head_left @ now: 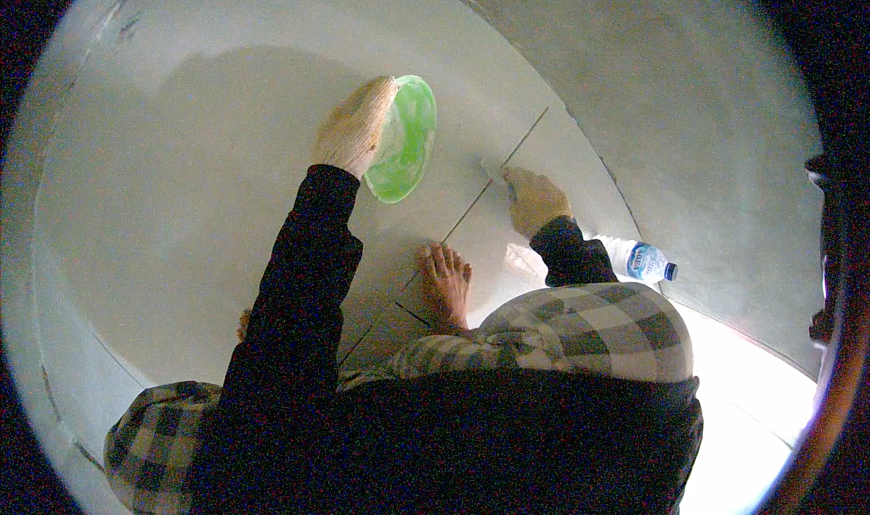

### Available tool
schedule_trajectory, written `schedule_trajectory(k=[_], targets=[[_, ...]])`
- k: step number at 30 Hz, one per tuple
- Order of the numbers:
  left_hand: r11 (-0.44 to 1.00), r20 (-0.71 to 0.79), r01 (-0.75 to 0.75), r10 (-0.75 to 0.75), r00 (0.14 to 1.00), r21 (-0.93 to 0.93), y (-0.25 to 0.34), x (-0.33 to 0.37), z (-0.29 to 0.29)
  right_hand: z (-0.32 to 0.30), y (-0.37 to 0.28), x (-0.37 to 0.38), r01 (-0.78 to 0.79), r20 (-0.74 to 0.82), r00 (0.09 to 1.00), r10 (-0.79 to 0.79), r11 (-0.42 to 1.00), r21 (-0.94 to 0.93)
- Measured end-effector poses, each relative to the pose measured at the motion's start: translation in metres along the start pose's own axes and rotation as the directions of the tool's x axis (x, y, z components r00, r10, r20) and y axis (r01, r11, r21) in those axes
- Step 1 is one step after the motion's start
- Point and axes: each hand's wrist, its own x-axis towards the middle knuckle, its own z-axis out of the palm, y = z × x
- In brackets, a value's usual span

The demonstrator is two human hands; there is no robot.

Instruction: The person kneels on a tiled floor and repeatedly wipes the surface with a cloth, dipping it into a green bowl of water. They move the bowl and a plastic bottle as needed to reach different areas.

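My left hand (352,127) grips the rim of a green bowl (412,144). The bowl is tipped so its inside shows, smeared with a whitish film. Down at the floor, my right hand (536,198) is closed on a small, flat, pale tool (492,171), perhaps a scraper; its exact kind is hard to make out. The tool's edge meets a dark, straight tile joint (467,211) that runs slantwise over the pale floor. To the left of the joint the bowl is held, apart from the right hand.
A clear plastic bottle (645,261) with a blue label and dark cap lies on its side beyond my right forearm. My bare foot (444,284) rests by the joint. A grey wall (707,134) rises at the right. Bright light falls at the lower right.
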Motion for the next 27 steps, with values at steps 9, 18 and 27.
schedule_trajectory(k=[9,18,27], targets=[[0.508,0.282,0.440,-0.361,0.889,-0.740,-0.024,0.011,-0.010,-0.043,0.005,0.012,0.381,-0.237,0.866,-0.439,0.889,-0.255],[0.923,0.327,0.382,-0.350,0.878,-0.039,-0.006,0.029,0.007,-0.110,-0.026,0.046,0.429,0.152,0.901,-0.406,0.884,-0.184],[0.981,0.168,0.194,-0.196,0.966,0.027,0.045,0.030,-0.007,-0.092,-0.046,0.081,0.559,0.248,0.822,-0.513,0.809,-0.179]])
